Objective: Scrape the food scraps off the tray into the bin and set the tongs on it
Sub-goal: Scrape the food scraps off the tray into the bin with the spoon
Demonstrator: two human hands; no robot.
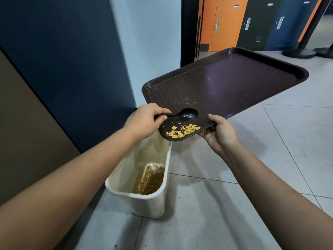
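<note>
Orange door (226, 24) far back; stanchion bases (297, 52) on tiled floor (225, 204)

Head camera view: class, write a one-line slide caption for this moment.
Left hand scrapes yellow scraps off a tilted tray with black tongs above the bin.

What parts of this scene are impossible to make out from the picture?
Head view:
- Tool handle: buried in the left hand, so tongs or spoon is unclear.
- Right hand fingers: under the tray.
- Bin far rim: behind tray and left hand.
- Door signs: too small.
</note>
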